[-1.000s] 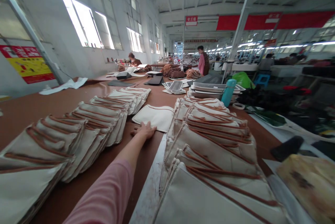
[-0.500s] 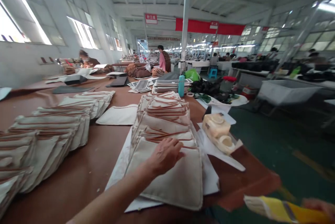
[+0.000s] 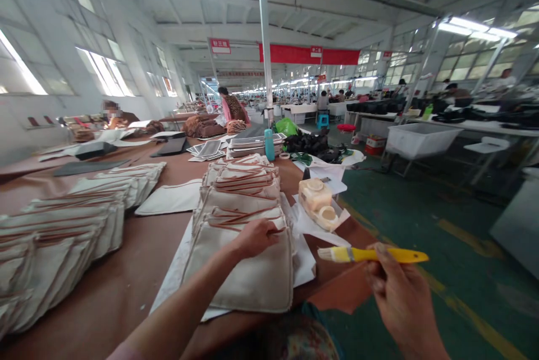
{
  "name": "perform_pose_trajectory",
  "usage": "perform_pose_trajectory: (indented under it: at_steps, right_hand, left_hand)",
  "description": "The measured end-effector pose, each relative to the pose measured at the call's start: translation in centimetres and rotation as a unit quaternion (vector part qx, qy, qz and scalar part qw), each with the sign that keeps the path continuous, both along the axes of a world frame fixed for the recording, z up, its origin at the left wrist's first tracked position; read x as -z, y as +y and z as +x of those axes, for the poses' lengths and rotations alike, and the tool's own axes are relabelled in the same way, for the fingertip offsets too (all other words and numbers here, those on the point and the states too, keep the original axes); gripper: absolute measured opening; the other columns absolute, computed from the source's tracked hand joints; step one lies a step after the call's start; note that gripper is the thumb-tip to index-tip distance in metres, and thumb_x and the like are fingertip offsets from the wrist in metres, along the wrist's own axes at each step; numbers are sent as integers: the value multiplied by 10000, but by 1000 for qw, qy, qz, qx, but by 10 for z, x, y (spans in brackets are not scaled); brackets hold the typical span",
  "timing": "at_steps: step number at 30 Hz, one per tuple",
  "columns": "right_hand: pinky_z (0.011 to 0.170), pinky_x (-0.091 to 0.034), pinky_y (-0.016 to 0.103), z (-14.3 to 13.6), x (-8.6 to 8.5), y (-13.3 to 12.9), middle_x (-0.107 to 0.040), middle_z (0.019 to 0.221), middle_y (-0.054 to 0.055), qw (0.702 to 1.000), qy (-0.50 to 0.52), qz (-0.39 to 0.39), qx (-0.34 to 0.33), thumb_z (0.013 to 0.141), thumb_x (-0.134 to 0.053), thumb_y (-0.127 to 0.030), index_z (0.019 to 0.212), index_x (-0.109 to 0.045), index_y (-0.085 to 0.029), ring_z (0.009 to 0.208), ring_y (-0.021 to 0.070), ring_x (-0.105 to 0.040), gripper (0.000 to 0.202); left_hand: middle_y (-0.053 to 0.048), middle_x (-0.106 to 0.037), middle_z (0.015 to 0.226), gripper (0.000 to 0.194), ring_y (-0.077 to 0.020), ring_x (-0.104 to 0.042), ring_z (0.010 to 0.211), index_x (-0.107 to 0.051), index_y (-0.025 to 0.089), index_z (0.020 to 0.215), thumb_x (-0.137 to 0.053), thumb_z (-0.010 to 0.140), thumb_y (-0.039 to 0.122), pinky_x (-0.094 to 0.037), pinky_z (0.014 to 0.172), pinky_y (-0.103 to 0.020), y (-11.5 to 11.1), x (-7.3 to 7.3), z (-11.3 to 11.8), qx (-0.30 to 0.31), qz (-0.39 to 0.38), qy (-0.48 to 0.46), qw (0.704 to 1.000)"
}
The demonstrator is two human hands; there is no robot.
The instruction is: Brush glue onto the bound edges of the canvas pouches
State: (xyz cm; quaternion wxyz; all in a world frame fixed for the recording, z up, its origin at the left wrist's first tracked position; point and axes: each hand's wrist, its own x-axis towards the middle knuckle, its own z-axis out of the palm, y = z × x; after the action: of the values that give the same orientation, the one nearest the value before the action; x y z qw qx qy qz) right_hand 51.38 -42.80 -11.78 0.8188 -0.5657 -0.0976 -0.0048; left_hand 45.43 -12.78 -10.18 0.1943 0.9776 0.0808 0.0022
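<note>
My left hand point(image 3: 257, 237) is closed at the top edge of the front pale fabric panel point(image 3: 248, 278), its thumb and fingers pinching near the brown-trimmed edge. This panel leans at the front of an overlapping row of similar panels point(image 3: 244, 197) on white paper. In my right hand point(image 3: 396, 287), over the table's right edge, is a paintbrush point(image 3: 357, 254) with a yellow handle and pale bristles pointing left. A cream plastic container point(image 3: 315, 197), cut open at the front, stands right of the row.
More pale panels point(image 3: 84, 219) overlap on the left of the brown-covered table point(image 3: 143, 270). One panel point(image 3: 170, 198) lies flat between the rows. Behind stand a turquoise bottle point(image 3: 269, 145) and a heap of black pieces point(image 3: 314, 146). A person point(image 3: 233, 108) stands farther back.
My right hand has come up from the lower right corner with the paintbrush, now fully in view. My left hand's fingers have closed at the panel's top edge. The view has turned right.
</note>
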Motion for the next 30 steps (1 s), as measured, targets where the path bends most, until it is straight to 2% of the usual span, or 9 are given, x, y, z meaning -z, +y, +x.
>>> perform_pose_trajectory:
  at_steps: [4,7,10,13,17,20,24,27,30]
  right_hand:
    - [394,-302,186,-2,-4,33,-513,590,-32,998,7,29,-50,802,-772,-552,900,-640,-169,456,100,-407,418]
    - [413,-329,222,-10,-9,49,-523,572,-20,994,-64,-47,-73,863,-688,-614,865,-646,-160,460,125,-435,456]
    - [471,-392,261,-11,-16,54,-556,564,10,978,-143,-144,-41,877,-655,-644,723,-635,-168,482,153,-483,500]
    - [525,-419,271,-8,-22,46,-573,573,27,974,-160,-159,-7,898,-638,-628,645,-600,-182,524,169,-521,515]
    - [471,-384,249,-19,-26,34,-548,572,-9,974,-175,-145,-16,948,-602,-569,810,-655,-172,490,154,-497,423]
    - [492,-408,253,-32,-23,35,-591,615,14,965,-201,-162,-48,940,-617,-567,796,-652,-167,518,160,-527,426]
    - [496,-405,255,-31,-20,29,-580,607,10,967,-199,-161,-9,945,-615,-559,818,-651,-161,522,160,-524,419]
    - [488,-398,246,-27,-25,19,-557,602,-6,974,-184,-130,4,940,-629,-541,823,-635,-171,524,153,-514,389]
    - [463,-376,238,-35,-31,16,-538,586,-9,976,-178,-124,-30,938,-630,-540,793,-635,-169,501,142,-484,398]
  left_hand:
    - [2,-630,756,185,-154,-553,732,-696,147,818,-575,821,286,-373,641,-229,-20,-17,-30,19,-84,0,996]
    - [1,-649,807,245,-145,-547,727,-718,140,932,-549,827,284,-377,620,-216,-34,-27,-53,20,-146,4,989]
    - [8,-622,780,229,-134,-519,696,-711,137,914,-573,812,288,-360,596,-218,-44,-33,-71,5,-250,8,968]
    - [10,-606,760,191,-133,-516,702,-701,127,856,-598,788,271,-360,613,-222,-50,-35,-82,-4,-314,2,949]
    - [1,-635,791,214,-148,-546,732,-719,129,895,-585,792,259,-373,621,-224,-59,-35,-89,-19,-286,-3,958]
    - [0,-654,833,210,-159,-581,777,-736,144,903,-583,811,255,-395,643,-222,-66,-35,-95,0,-254,-10,967]
    - [-8,-671,887,195,-154,-620,807,-750,182,944,-598,871,279,-426,684,-220,-76,-32,-107,11,-215,-54,975]
    - [-17,-671,902,152,-137,-625,797,-742,209,920,-608,919,281,-434,701,-221,-84,-22,-118,41,-131,-132,982]
    - [-17,-653,856,157,-129,-609,761,-706,205,865,-633,939,323,-431,691,-226,-89,-7,-126,76,-19,-217,973]
